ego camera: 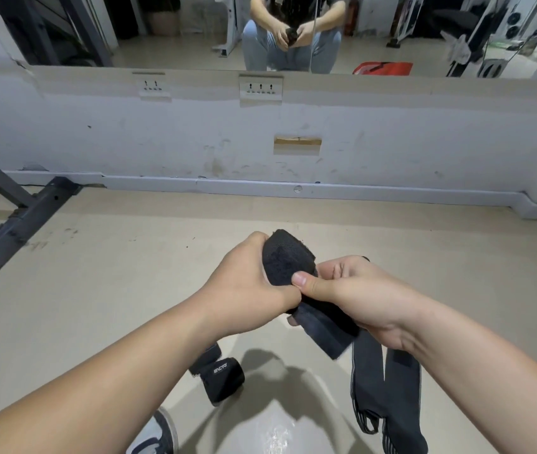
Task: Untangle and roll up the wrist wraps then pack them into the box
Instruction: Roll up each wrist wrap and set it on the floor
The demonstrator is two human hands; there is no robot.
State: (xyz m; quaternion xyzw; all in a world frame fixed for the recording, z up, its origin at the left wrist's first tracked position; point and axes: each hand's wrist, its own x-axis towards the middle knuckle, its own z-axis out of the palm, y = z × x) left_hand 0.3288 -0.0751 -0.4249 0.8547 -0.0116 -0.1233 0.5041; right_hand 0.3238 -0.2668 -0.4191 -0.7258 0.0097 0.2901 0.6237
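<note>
A black wrist wrap point(288, 260) is partly wound into a roll, held in front of me above the floor. My left hand point(247, 283) grips the roll from the left. My right hand point(355, 290) pinches the wrap with its thumb on top, and the loose flat end point(326, 332) sticks out below both hands. More dark strap point(388, 388) with striped edges hangs from under my right wrist down to the floor. A finished rolled wrap point(222, 376) with a printed logo lies on the floor below my left forearm. No box is in view.
A dark metal rack base point(14, 231) lies on the floor at the left. The white wall point(260, 142) with sockets stands ahead, with a mirror point(293, 31) above it. My shoe point(155, 434) shows at the bottom edge on the beige floor.
</note>
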